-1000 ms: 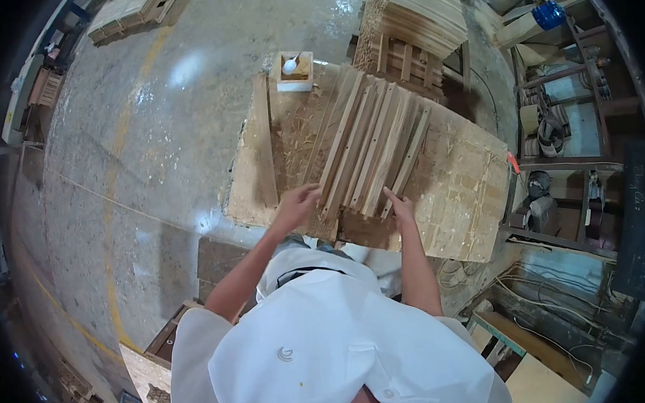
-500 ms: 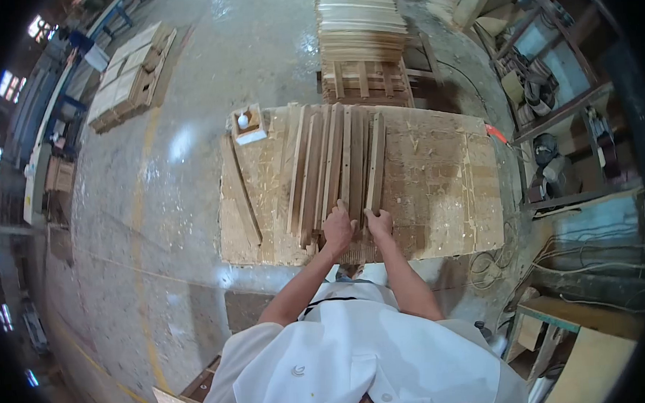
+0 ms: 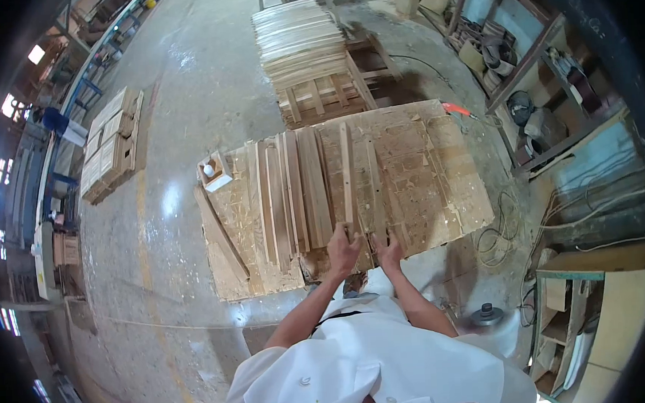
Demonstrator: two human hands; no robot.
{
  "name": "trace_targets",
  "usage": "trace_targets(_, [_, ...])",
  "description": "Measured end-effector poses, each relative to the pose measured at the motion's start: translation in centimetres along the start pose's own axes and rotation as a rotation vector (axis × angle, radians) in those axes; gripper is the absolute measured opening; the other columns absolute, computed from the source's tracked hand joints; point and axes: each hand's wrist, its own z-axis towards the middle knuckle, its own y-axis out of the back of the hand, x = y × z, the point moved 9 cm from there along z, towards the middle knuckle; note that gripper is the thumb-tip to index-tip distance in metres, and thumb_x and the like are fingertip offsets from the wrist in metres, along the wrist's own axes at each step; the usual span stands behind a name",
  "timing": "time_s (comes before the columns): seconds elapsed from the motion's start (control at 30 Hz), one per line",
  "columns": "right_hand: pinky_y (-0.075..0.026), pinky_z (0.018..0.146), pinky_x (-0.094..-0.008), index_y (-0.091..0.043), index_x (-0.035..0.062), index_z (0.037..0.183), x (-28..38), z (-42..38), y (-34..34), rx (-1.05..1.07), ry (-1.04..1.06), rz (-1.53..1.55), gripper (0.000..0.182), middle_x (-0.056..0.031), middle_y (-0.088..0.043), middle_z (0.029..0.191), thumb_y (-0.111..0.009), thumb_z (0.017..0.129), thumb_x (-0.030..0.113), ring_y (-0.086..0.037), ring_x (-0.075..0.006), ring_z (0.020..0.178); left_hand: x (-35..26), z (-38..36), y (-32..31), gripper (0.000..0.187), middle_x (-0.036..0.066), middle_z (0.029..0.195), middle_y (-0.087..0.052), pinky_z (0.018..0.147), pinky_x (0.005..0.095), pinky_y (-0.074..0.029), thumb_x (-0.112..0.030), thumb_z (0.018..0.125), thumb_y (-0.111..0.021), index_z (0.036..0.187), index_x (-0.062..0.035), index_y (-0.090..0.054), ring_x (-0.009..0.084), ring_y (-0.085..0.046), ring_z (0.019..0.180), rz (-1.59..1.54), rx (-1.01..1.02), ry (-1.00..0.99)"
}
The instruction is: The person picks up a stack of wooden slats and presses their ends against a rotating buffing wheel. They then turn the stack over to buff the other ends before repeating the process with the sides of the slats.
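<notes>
My left hand [image 3: 345,253] grips the near end of a wooden strip [image 3: 347,172] with small dark holes along it. Beside it, my right hand [image 3: 389,255] has its fingers closed on the near end of a second wooden strip [image 3: 376,188]. Both strips point away from me over the worn worktable [image 3: 437,166], a little apart from each other. Left of them, several more wooden strips [image 3: 311,187] lie side by side. A lone strip [image 3: 224,236] rests slantwise near the table's left edge.
A small box [image 3: 218,180] with a white bottle [image 3: 208,169] sits at the far left corner. Behind the table stands a tall stack of boards [image 3: 299,42]. Shelving [image 3: 542,80] and cables line the right. A person [image 3: 59,124] stands far left near stacked bundles [image 3: 108,147].
The two strips in my hands have moved right, away from the group, with a gap between them now. The camera view has turned, so the table appears tilted.
</notes>
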Motion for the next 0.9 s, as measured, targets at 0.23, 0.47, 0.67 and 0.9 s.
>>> trace_targets(0.23, [-0.047,0.092,-0.0475,-0.054,-0.0063,0.127,-3.2,-0.4,-0.8,0.151,-0.065,-0.138,0.055,-0.0333,-0.059,0.117,-0.063,0.093,0.035,-0.057,-0.0471,0.111,1.6,-1.9,-7.3,0.036,0.021,0.094,-0.063,0.071,0.0492,-0.050,-0.019,0.086,-0.068,0.113,-0.0045,-0.050,0.0427,-0.064,0.088,0.156,0.192,-0.007])
trace_targets(0.47, [-0.047,0.090,-0.0495,-0.056,-0.0030,0.122,-2.0,0.3,-1.3,0.179,0.034,-0.433,0.054,-0.0272,-0.057,0.114,-0.065,0.090,0.039,-0.057,-0.0427,0.109,1.7,0.1,-2.3,0.063,0.019,0.105,-0.059,0.078,0.0456,-0.051,-0.025,0.079,-0.076,0.131,-0.0042,-0.046,0.0368,-0.063,0.097,0.440,0.121,-0.123])
trace_targets(0.67, [-0.046,0.094,-0.0494,-0.049,-0.0022,0.131,-2.1,1.3,-2.6,0.254,-0.015,-0.531,0.074,-0.0271,-0.057,0.118,-0.072,0.082,0.049,-0.055,-0.0423,0.113,6.2,3.1,2.2,0.076,0.018,0.104,-0.057,0.080,0.0435,-0.052,-0.023,0.076,-0.081,0.140,-0.0039,-0.043,0.0327,-0.063,0.094,0.505,-0.002,0.096])
trace_targets(0.9, [-0.046,0.095,-0.0486,-0.050,-0.0030,0.131,-2.0,1.6,-2.2,0.323,-0.081,-0.527,0.075,-0.0268,-0.058,0.121,-0.072,0.082,0.050,-0.056,-0.0424,0.115,4.8,-0.5,-0.1,0.079,0.011,0.097,-0.064,0.065,0.0254,-0.054,-0.019,0.085,-0.075,0.148,0.0040,-0.033,0.0125,-0.064,0.077,-0.546,0.245,0.380])
